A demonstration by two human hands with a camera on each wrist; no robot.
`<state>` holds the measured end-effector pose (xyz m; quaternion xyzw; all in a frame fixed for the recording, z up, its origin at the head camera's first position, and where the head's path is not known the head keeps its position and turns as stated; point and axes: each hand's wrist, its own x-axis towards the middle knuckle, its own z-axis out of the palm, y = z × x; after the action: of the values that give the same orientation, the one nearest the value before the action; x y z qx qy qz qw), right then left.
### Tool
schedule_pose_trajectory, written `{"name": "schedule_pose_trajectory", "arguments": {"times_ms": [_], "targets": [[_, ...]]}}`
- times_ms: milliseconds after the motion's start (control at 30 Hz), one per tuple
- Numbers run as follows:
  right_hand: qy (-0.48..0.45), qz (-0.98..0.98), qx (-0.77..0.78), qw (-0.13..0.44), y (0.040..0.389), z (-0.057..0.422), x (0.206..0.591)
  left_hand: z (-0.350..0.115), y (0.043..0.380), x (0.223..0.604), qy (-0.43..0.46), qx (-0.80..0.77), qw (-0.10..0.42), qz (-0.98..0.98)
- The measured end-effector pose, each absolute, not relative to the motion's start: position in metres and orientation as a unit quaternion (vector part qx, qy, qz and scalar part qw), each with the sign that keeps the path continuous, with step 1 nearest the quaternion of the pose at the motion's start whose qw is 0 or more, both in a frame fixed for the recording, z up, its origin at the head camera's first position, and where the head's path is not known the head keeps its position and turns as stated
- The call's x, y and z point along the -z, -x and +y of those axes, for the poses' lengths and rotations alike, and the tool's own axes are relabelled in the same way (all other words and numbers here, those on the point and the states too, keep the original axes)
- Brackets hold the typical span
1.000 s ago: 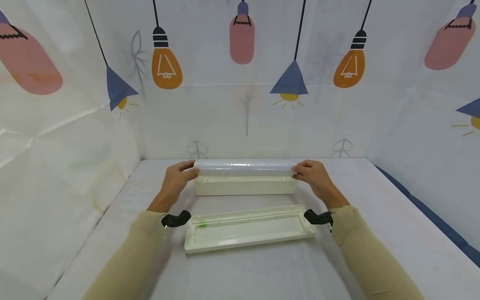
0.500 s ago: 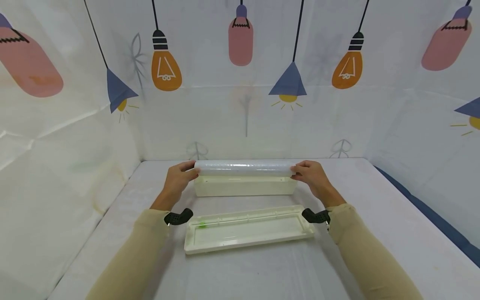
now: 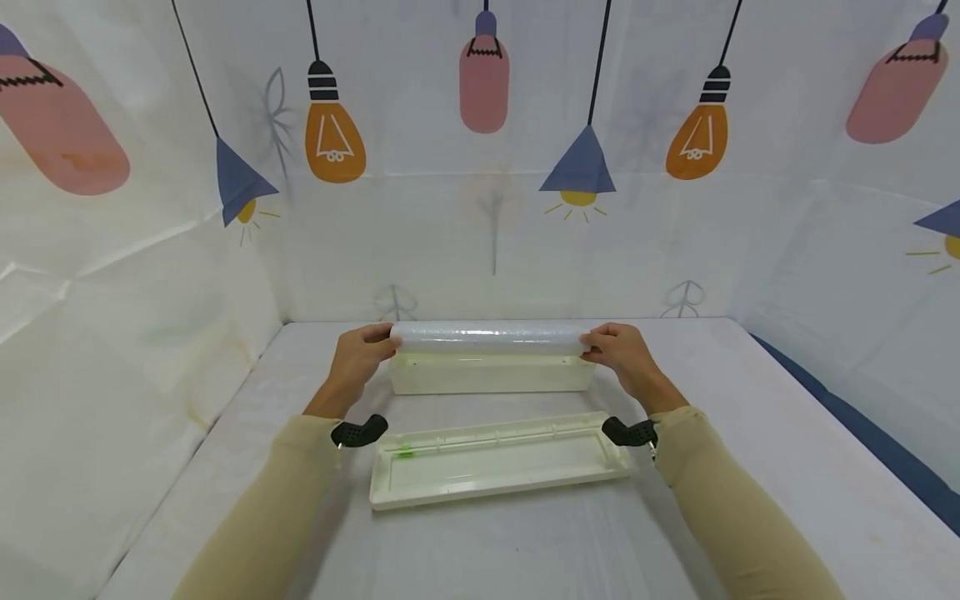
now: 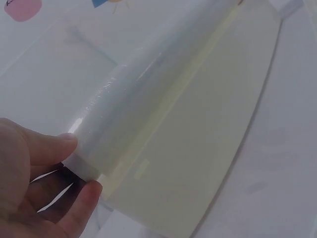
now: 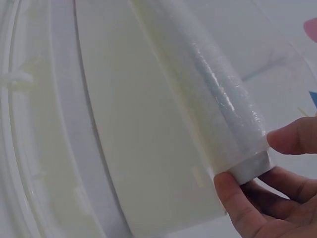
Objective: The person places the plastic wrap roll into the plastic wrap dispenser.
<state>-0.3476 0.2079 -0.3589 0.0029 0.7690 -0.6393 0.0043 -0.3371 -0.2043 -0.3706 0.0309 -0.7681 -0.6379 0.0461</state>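
Lid (image 3: 500,469) lies off box (image 3: 491,377) near far desk edge (image 3: 690,330); left hand (image 3: 354,362) and right hand (image 3: 626,358) pinch roll (image 3: 487,337) (seating, lidding probably remain).

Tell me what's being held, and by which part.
Cling film roll, held by both ends: left fingers at its left end, right fingers at its right.

behind the white bench (image 3: 555,554) rises a pale, wrinkled backdrop (image 3: 420,225) printed with lamps (image 3: 335,142) on dark cords (image 3: 599,62) — orange bulbs (image 3: 697,146), rounded pink bulbs (image 3: 483,92) and blue cone shades (image 3: 577,165) with yellow glows (image 3: 578,198) beneath. lower down, faint grey sprigs (image 3: 686,292) show just above the bench's far edge, and the creased left wall (image 3: 112,350) bears a yellowish smudge (image 3: 197,417) near the bench. a dark blue strip (image 3: 862,422) runs along the bench's right side.
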Motion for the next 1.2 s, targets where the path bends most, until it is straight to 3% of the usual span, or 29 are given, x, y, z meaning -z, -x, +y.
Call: {"name": "schedule_pose_trajectory", "arguments": {"times_ms": [900, 1200], "targets": [[0.004, 0.77, 0.638, 0.012, 0.341, 0.212, 0.363, -0.195, 0.331, 0.378, -0.047, 0.596, 0.063, -0.799], [0.037, 0.789, 0.613, 0.005, 0.34, 0.21, 0.361, -0.196, 0.329, 0.376, -0.038, 0.576, 0.092, -0.812]]}}
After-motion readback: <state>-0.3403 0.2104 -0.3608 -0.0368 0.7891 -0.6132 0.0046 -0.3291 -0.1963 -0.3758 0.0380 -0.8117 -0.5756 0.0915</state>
